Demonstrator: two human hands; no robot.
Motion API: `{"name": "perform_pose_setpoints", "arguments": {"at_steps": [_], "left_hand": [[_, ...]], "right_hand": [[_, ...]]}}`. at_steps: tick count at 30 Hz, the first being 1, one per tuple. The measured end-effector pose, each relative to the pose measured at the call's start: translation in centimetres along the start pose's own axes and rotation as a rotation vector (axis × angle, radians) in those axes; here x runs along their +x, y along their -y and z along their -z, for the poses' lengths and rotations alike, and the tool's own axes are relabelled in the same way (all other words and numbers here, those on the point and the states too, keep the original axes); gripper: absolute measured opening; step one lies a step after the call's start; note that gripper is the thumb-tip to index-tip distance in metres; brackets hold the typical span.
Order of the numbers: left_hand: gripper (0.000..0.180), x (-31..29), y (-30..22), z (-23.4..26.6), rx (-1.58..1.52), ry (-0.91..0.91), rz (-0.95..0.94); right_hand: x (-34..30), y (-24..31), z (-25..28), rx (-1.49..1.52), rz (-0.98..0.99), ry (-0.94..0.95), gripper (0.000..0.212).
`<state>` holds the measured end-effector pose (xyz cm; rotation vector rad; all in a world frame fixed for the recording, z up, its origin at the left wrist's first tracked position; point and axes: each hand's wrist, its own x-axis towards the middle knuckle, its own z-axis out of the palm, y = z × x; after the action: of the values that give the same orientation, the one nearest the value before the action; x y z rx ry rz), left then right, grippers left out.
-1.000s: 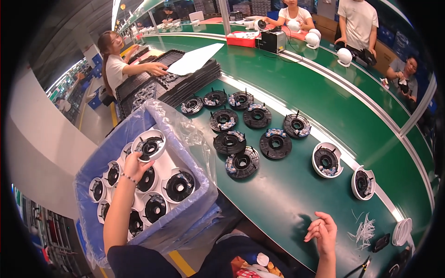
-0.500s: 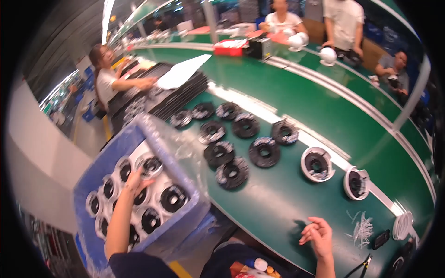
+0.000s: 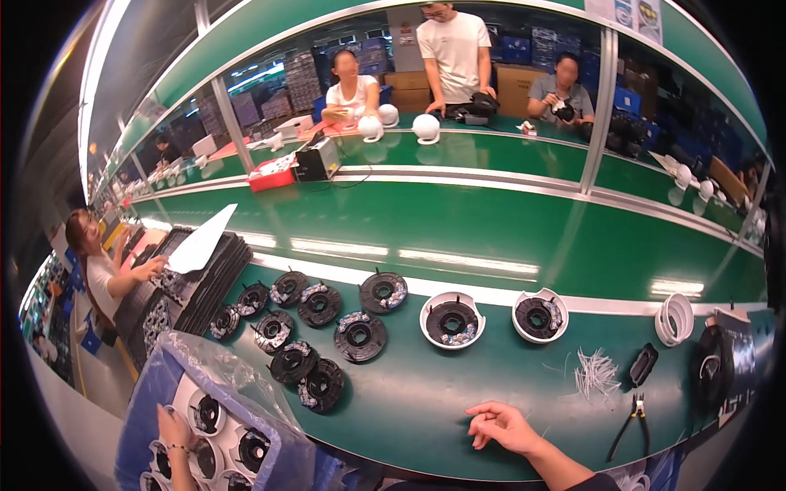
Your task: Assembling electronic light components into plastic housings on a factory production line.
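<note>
Left hand (image 3: 173, 430) at white housing (image 3: 191, 401) in blue bin (image 3: 285, 460); grip unclear.
Right of bin: right hand (image 3: 503, 427) loose, empty; black discs (image 3: 361, 352) spread, likely for reach.

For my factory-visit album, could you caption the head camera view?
Left hand among white bowls in a blue bin; right hand empty beside black discs.

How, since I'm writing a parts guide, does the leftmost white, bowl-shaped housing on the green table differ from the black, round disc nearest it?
The housing has a white outer wall, while the disc is mostly black. The housing encloses a black insert; the disc lies on the green table without a white shell. Both are round, with bluish pieces around a central opening.
</note>
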<state>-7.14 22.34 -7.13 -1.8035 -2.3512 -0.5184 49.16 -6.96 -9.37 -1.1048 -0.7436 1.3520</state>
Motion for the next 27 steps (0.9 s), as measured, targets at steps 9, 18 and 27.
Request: {"name": "perform_pose_setpoints", "arguments": {"at_steps": [9,18,27], "left_hand": [[0.032,-4.2,-27.9,13.4,-0.494,-0.509,-1.126],[0.074,-16.3,-45.4,-2.0,0.084,0.024,-1.635],[0.079,-17.3,-50.3,-5.8,0.154,0.349,-1.488]], "right_hand": [[0.5,0.0,-0.1,-0.079,0.007,-0.037,0.027],[1.4,-0.8,1.2,-0.133,0.086,-0.157,0.024],[1.0,-0.5,1.6,-0.143,0.134,-0.153,0.023]]}}
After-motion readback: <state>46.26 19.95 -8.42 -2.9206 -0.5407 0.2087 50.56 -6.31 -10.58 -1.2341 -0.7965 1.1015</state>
